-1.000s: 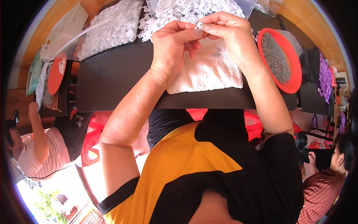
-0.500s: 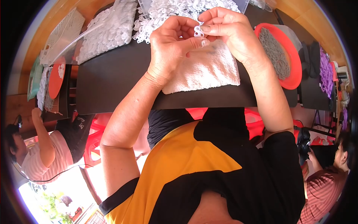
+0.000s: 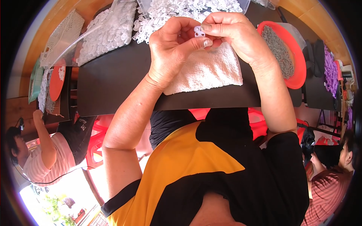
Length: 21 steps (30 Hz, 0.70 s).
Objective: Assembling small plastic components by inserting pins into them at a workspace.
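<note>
A small white plastic piece with several round holes [image 3: 199, 32] is held up between my two hands, over the far end of a white terry cloth [image 3: 215, 71]. My left hand [image 3: 169, 45] pinches it from the left, its thumb along the lower edge. My right hand [image 3: 237, 37] has thumb and forefinger closed at the piece's upper right corner. Whether a smaller part sits between those right fingertips is too small to tell. Just beyond my hands lies a heap of similar white plastic pieces [image 3: 151, 24], spilling from a clear bin.
A clear bag of white pieces [image 3: 107, 35] lies at the far left of the dark table [image 3: 117, 86]. On the right is a red tray [image 3: 299, 71] of small grey metal parts [image 3: 278, 51]. Purple pieces [image 3: 330, 73] lie farther right. Other people sit at both sides.
The white piece has turned so its holed face shows more fully. My right hand has shifted slightly down and right; my left hand has barely moved.
</note>
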Available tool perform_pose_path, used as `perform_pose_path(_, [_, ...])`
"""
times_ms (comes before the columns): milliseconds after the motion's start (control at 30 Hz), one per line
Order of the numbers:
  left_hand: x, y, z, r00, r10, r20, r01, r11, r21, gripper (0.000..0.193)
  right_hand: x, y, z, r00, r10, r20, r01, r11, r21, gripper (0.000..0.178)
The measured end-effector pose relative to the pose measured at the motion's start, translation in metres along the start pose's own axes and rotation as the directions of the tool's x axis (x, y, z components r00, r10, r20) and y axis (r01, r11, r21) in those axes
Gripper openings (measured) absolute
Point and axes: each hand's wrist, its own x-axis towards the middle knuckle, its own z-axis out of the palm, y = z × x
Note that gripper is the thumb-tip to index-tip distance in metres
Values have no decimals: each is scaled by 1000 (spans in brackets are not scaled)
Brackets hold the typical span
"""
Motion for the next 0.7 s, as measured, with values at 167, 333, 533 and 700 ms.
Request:
perform_pose_path(167, [-1, 1, -1, 1000, 14, 18, -14, 999, -47, 30, -3, -3, 4, 1000, 28, 2, -28, 1000, 7, 21])
perform_pose_path(333, [-3, -6, -2, 982, 181, 52, -183, 982, 40, 27, -6, -8, 5, 998, 10, 55, -7, 999, -43, 21])
perform_pose_path(533, [-5, 0, -5, 958, 270, 93, -285, 923, 259, 28, -10, -12, 9, 995, 72, 64, -75, 997, 35, 20])
perform_pose_path(700, [-7, 4, -9, 941, 317, 117, -337, 885, 320, 30, -11, -7, 13, 992, 102, 68, -113, 978, 176, 19])
